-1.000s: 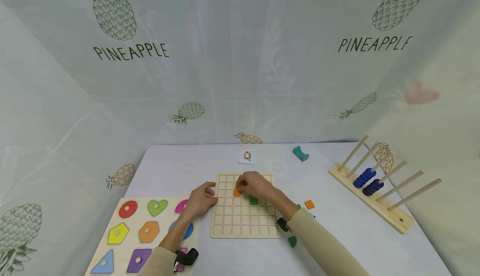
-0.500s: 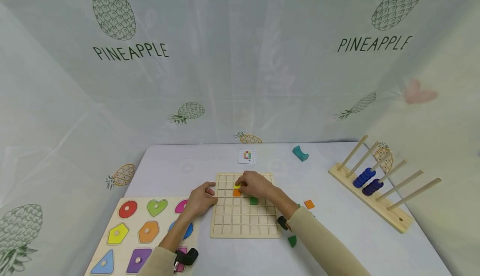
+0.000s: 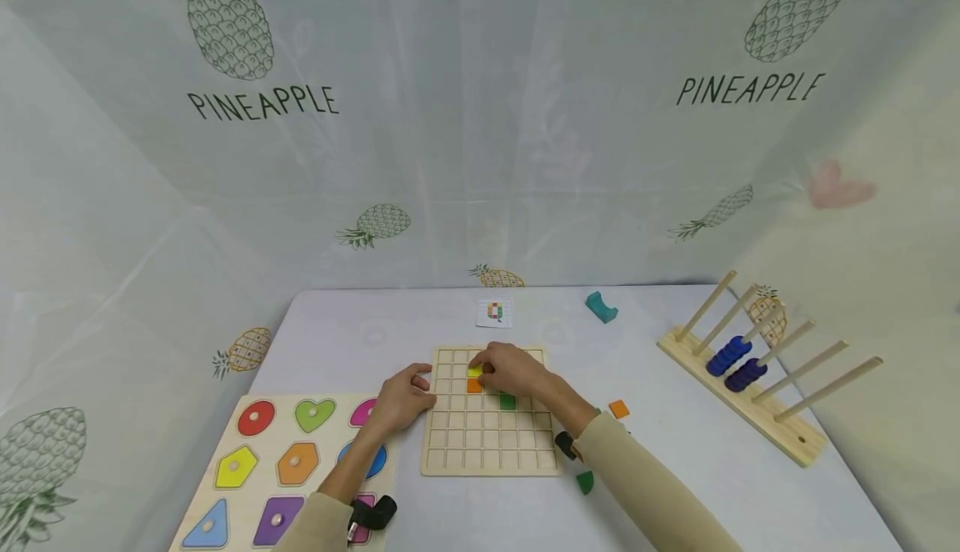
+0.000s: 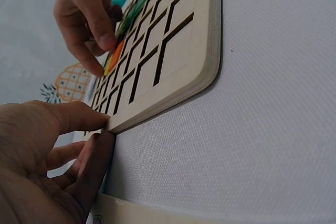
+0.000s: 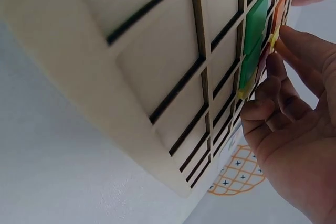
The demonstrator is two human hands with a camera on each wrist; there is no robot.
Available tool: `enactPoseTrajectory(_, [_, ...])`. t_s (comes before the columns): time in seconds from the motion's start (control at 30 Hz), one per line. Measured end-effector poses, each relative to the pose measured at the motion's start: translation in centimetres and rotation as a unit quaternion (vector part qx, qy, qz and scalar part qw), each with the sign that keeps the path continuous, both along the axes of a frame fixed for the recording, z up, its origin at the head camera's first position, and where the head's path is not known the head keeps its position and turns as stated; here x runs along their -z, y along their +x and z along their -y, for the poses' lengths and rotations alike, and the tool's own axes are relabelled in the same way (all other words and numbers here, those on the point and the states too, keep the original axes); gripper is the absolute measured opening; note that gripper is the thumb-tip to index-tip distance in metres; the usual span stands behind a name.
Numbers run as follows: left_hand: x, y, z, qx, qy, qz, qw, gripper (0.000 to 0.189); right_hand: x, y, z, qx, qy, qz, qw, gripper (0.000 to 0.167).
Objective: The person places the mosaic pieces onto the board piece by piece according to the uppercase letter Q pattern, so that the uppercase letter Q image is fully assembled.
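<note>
My left hand [image 3: 405,398] holds the left edge of a wooden grid board [image 3: 487,439], with fingertips right at its side in the left wrist view. Over the board's upper part, my right hand [image 3: 510,368] pinches a small yellow tile [image 3: 476,372] between thumb and finger, at a cell just behind an orange tile [image 3: 474,385]. A green tile [image 3: 507,403] sits in another cell, nearer the front. The right wrist view shows a second green tile [image 5: 250,65] with a yellow piece [image 5: 245,88] beside it; from above, the right hand hides these.
A pattern card [image 3: 495,313] lies behind the board, with a teal arch block [image 3: 601,308] to its right. A loose orange tile [image 3: 618,408] and a green piece [image 3: 585,482] lie right of the board. A shape puzzle [image 3: 273,427] is at left, a peg stand [image 3: 750,393] at right.
The right fingertips shift very slightly over the yellow tile, and more of it shows now. The left hand and the board stay where they were.
</note>
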State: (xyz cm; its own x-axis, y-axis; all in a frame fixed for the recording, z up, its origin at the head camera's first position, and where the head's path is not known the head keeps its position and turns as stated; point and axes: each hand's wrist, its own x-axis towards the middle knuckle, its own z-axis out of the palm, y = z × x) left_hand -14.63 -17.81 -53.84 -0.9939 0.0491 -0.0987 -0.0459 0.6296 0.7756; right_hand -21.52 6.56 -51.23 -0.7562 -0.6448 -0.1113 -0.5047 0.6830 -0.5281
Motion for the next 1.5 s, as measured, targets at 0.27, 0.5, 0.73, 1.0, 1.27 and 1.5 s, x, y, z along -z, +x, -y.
enactPoseTrajectory(0.27, [0.0,0.0,-0.1,0.0,0.003,0.002,1.0,0.055,-0.1,0.1,-1.2,0.012,-0.016,0.0,0.9998,0.025])
enactPoseTrajectory(0.5, [0.3,-0.1,0.1,-0.001,-0.004,-0.003,1.0,0.055,-0.7,0.2,-4.1,0.038,-0.033,0.02,0.9986,0.022])
enactPoseTrajectory(0.73, [0.3,0.0,0.0,0.0,0.0,0.004,1.0,0.056,-1.0,0.2,-8.6,0.079,-0.045,0.042,0.995,0.019])
enactPoseTrajectory(1.0, [0.1,0.0,-0.1,0.0,0.0,0.002,1.0,0.056,-1.3,0.6,-14.1,0.113,-0.033,0.053,0.9917,0.02])
enactPoseTrajectory(1.27, [0.0,0.0,0.0,0.002,-0.002,-0.003,1.0,0.056,-1.2,1.5,-18.7,0.128,-0.036,0.078,0.988,0.017])
enactPoseTrajectory(1.5, [0.2,0.0,0.0,0.001,-0.008,-0.002,1.0,0.054,-0.9,2.6,-21.8,0.119,-0.027,0.14,0.9825,0.013])
